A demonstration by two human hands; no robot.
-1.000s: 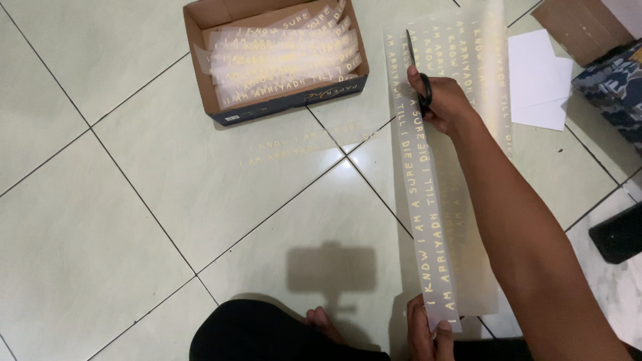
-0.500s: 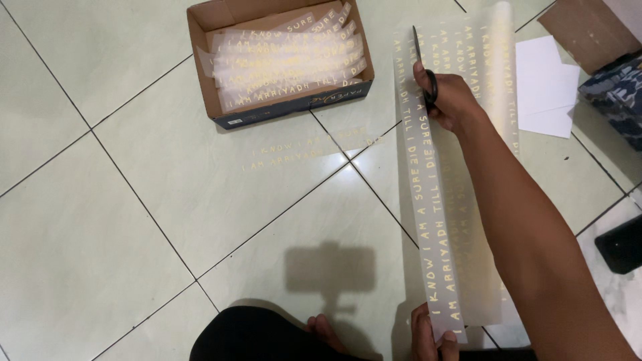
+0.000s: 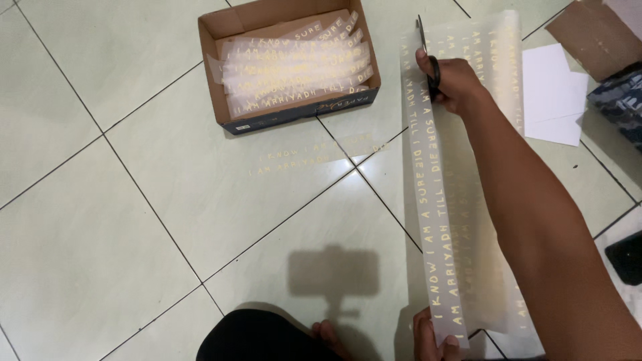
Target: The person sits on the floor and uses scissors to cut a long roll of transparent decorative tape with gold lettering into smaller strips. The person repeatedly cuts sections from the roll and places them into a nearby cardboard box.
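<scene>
Cutting step, near the far end of the run. My right hand (image 3: 455,83) grips the black scissors (image 3: 428,57), fingers closed through the handles, blades pointing away along the translucent printed sheet (image 3: 468,200) lying on the tiled floor (image 3: 134,200). My left hand (image 3: 428,334) pinches the near end of the partly freed strip (image 3: 431,220), fingers narrow on it. Blade opening is hard to read; probably nearly closed. Judgement: next move needs a straight final snip. Cut strips lie in the cardboard box (image 3: 294,113).
</scene>
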